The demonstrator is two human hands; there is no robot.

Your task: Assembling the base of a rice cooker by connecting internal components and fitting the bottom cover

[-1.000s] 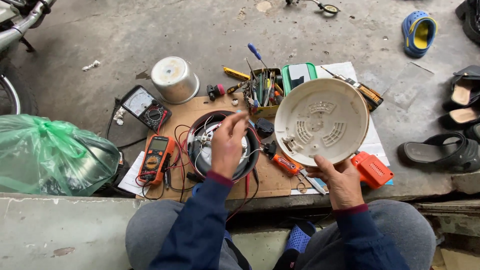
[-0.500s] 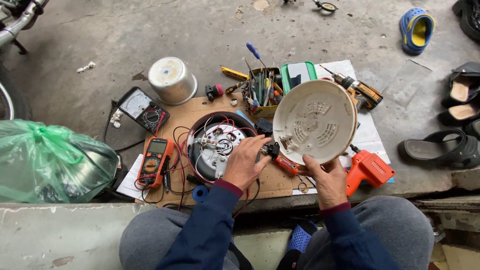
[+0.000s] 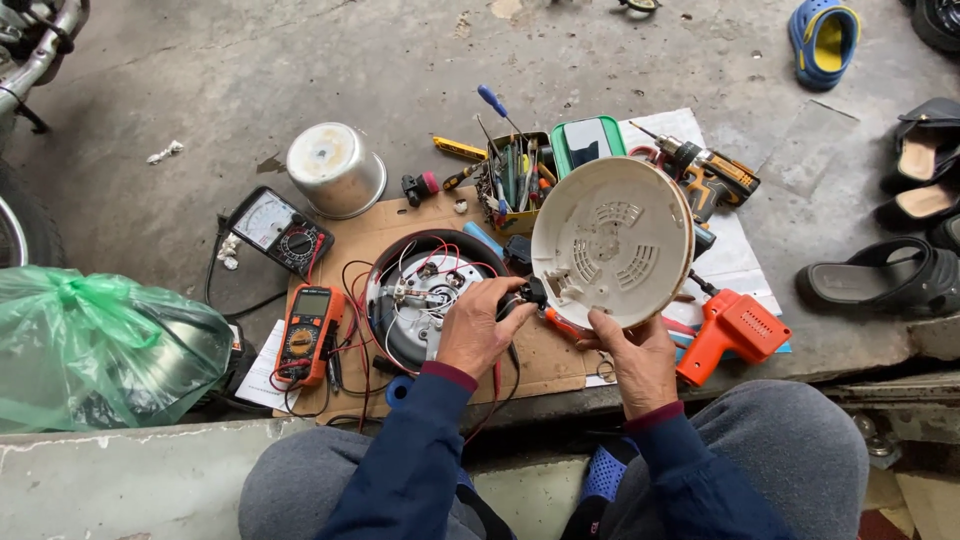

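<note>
Right hand (image 3: 640, 362) grips near rim of white round cover (image 3: 612, 242), held tilted above cardboard (image 3: 400, 225); left hand (image 3: 478, 328) closed on black cord end (image 3: 532, 293) touching cover's left edge, just right of open cooker base (image 3: 425, 295); orange meter (image 3: 307, 330) left.

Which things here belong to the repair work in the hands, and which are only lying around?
In hand:
- round white base plate, held by the right hand
- opened cooker body with wires, beside the left hand
- small black part at the left fingers

Lying about:
- orange multimeter
- analog meter
- metal pot
- drill
- green bag
- sandals
</note>
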